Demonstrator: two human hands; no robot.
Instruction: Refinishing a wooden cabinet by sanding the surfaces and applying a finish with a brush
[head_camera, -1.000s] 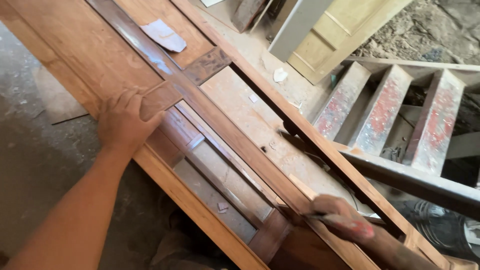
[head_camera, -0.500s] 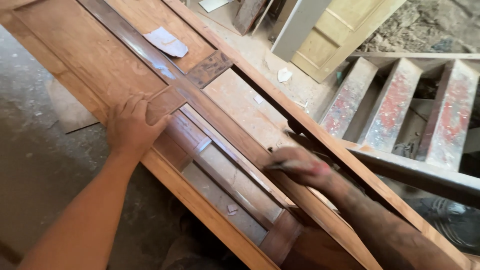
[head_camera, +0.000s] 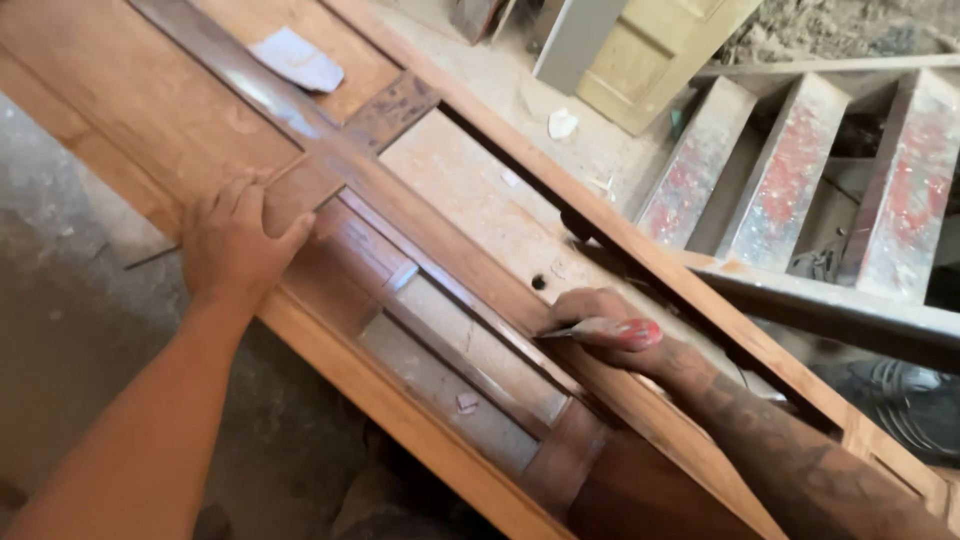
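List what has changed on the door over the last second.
The right hand, gripping a red-handled tool, slid up the door's centre rail from the lower end toward the middle. The left hand stayed pressed flat on the wooden door, and the sandpaper scrap lies where it was.

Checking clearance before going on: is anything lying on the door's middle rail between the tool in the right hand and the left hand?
Nothing visible does. The dark middle rail runs bare from the red-handled tool in the right hand up to the left hand.
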